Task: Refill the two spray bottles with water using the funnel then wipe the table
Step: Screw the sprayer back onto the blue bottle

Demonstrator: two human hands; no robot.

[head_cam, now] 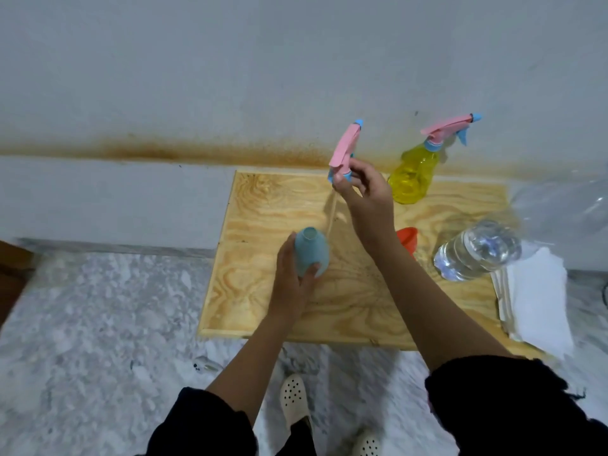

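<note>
A blue spray bottle [311,251] stands on the low wooden table [263,205] with its neck uncovered; my left hand [292,284] grips its body. My right hand [362,195] holds the bottle's pink and blue spray head [345,146] lifted clear above the table, and its thin dip tube [330,215] hangs down beside the bottle's mouth. A yellow spray bottle [413,174] with its spray head on stands at the table's back. An orange funnel [408,240] lies behind my right forearm, partly hidden. A clear bottle of water [477,251] stands to its right.
A stack of white paper towels [536,301] lies on the table's right edge. A clear plastic bag or container [566,205] sits at the far right. A grey wall runs behind the table. My feet in pale shoes [296,399] stand on the speckled floor.
</note>
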